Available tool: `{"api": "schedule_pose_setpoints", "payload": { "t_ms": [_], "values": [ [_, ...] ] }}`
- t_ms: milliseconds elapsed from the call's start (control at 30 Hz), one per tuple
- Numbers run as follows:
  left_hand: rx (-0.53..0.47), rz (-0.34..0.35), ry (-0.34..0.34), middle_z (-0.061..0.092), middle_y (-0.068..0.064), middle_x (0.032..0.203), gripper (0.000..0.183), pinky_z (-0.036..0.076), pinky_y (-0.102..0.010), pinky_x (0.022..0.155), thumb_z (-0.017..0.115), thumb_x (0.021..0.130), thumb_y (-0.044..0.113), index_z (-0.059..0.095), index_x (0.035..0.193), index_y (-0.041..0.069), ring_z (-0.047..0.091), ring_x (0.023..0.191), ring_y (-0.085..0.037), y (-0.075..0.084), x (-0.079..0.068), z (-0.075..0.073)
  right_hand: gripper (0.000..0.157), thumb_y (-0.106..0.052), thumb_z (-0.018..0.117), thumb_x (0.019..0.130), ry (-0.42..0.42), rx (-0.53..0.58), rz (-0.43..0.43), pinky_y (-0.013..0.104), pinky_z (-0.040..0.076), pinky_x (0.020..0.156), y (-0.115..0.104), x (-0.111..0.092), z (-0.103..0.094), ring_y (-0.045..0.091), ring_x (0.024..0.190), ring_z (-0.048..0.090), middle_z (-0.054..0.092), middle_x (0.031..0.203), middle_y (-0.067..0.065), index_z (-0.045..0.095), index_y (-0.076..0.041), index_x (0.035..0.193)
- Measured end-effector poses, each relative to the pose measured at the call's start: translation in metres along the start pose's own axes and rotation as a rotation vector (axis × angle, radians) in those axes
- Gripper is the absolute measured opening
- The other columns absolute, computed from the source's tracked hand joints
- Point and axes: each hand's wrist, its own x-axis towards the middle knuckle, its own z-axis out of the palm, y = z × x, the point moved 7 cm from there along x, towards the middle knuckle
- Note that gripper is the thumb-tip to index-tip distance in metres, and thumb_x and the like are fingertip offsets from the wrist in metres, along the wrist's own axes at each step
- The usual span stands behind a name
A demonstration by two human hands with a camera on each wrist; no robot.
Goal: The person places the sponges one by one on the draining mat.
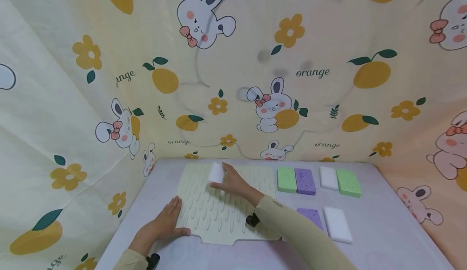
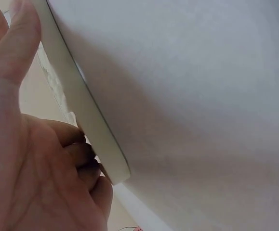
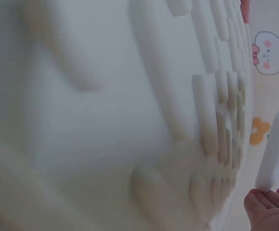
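A cream board (image 1: 194, 220) with rows of raised ridges lies on the table. My right hand (image 1: 236, 184) pinches a white sponge block (image 1: 216, 173) between thumb and fingers over the board's far part, the block standing on end. The right wrist view has the same white block (image 3: 275, 149) above the fingertips, beside the board's ridged surface (image 3: 105, 127). At the board's left edge rests my left hand (image 1: 165, 222), fingers extended and thumb spread toward the near corner. In the left wrist view, the fingers and thumb lie along the board's pale edge (image 2: 88, 108).
Right of the board lie a green sponge (image 1: 286, 180) against a purple one (image 1: 305, 181), and a white block (image 1: 328, 178) beside another green sponge (image 1: 348, 183). Nearer, a purple sponge (image 1: 310, 216), partly behind my right sleeve, lies beside a white block (image 1: 337, 225). A printed curtain (image 1: 233, 67) surrounds the table.
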Motion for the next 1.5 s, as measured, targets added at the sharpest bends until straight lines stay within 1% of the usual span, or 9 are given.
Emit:
{"api": "schedule_pose_setpoints", "payload": {
  "t_ms": [167, 233, 333, 533, 667, 800, 933, 1133, 1500],
  "values": [
    [0.004, 0.000, 0.008, 0.014, -0.034, 0.161, 0.123, 0.017, -0.054, 0.123, 0.072, 0.077, 0.066, 0.019, 0.152, -0.015, 0.012, 0.151, -0.045, 0.001, -0.001, -0.002, 0.092, -0.050, 0.081, 0.081, 0.010, 0.075, -0.016, 0.039, 0.055, 0.087, -0.005, 0.009, 0.009, 0.027, 0.117, 0.055, 0.047, 0.143, 0.018, 0.030, -0.007, 0.144],
    [0.008, -0.005, 0.007, 0.015, -0.033, 0.161, 0.123, 0.017, -0.054, 0.123, 0.072, 0.077, 0.066, 0.019, 0.152, -0.015, 0.012, 0.151, -0.044, 0.001, -0.002, -0.002, 0.087, -0.049, 0.082, 0.081, 0.012, 0.097, -0.017, 0.038, 0.055, 0.086, -0.005, 0.013, 0.012, 0.028, 0.118, 0.056, 0.048, 0.142, 0.019, 0.031, -0.008, 0.139],
    [0.004, -0.011, 0.006, 0.015, -0.033, 0.161, 0.123, 0.017, -0.054, 0.123, 0.073, 0.077, 0.066, 0.019, 0.152, -0.014, 0.012, 0.151, -0.044, 0.002, -0.002, -0.002, 0.086, -0.049, 0.082, 0.081, 0.013, 0.095, -0.016, 0.038, 0.056, 0.086, -0.005, 0.018, 0.018, 0.028, 0.120, 0.056, 0.048, 0.142, 0.019, 0.031, -0.009, 0.138],
    [0.003, -0.009, -0.002, 0.015, -0.033, 0.161, 0.123, 0.018, -0.054, 0.123, 0.072, 0.077, 0.066, 0.019, 0.153, -0.014, 0.012, 0.151, -0.044, 0.002, -0.001, -0.003, 0.090, -0.052, 0.080, 0.081, 0.035, 0.055, 0.014, 0.041, 0.054, 0.092, -0.007, 0.027, 0.021, 0.024, 0.115, 0.054, 0.050, 0.139, 0.013, 0.034, -0.006, 0.144],
    [0.005, -0.013, -0.009, 0.014, -0.032, 0.162, 0.124, 0.017, -0.054, 0.123, 0.071, 0.077, 0.068, 0.018, 0.153, -0.013, 0.011, 0.152, -0.043, 0.001, 0.000, -0.002, 0.094, -0.054, 0.080, 0.080, 0.044, 0.054, 0.037, 0.042, 0.051, 0.098, -0.006, 0.031, 0.022, 0.023, 0.117, 0.053, 0.049, 0.141, 0.014, 0.034, -0.006, 0.146],
    [0.019, -0.019, -0.010, 0.014, -0.030, 0.162, 0.125, 0.017, -0.052, 0.124, 0.069, 0.076, 0.071, 0.018, 0.154, -0.012, 0.011, 0.152, -0.042, -0.001, 0.002, 0.000, 0.091, -0.052, 0.080, 0.081, 0.046, 0.058, 0.053, 0.043, 0.050, 0.100, -0.004, 0.035, 0.023, 0.023, 0.120, 0.053, 0.048, 0.143, 0.015, 0.034, -0.007, 0.146],
    [0.023, -0.020, -0.001, 0.015, -0.030, 0.162, 0.125, 0.019, -0.052, 0.123, 0.070, 0.075, 0.071, 0.019, 0.154, -0.012, 0.012, 0.152, -0.042, -0.002, 0.001, 0.000, 0.090, -0.049, 0.080, 0.083, 0.034, 0.069, 0.044, 0.043, 0.050, 0.100, -0.003, 0.038, 0.028, 0.024, 0.121, 0.053, 0.048, 0.142, 0.015, 0.033, -0.006, 0.147],
    [0.016, -0.018, -0.001, 0.013, -0.030, 0.163, 0.124, 0.018, -0.052, 0.124, 0.070, 0.076, 0.070, 0.018, 0.154, -0.012, 0.012, 0.152, -0.041, 0.000, 0.001, -0.002, 0.091, -0.046, 0.081, 0.082, 0.026, 0.093, 0.040, 0.043, 0.049, 0.101, -0.006, 0.042, 0.035, 0.026, 0.121, 0.052, 0.048, 0.141, 0.016, 0.032, -0.003, 0.146],
    [0.010, -0.023, -0.004, 0.015, -0.032, 0.162, 0.124, 0.019, -0.052, 0.123, 0.071, 0.077, 0.068, 0.019, 0.153, -0.013, 0.013, 0.152, -0.042, -0.002, 0.000, -0.002, 0.100, -0.048, 0.082, 0.081, 0.002, 0.064, 0.088, 0.044, 0.043, 0.110, -0.012, 0.053, 0.045, 0.026, 0.131, 0.048, 0.043, 0.148, 0.017, 0.026, -0.004, 0.152]
  ]
}}
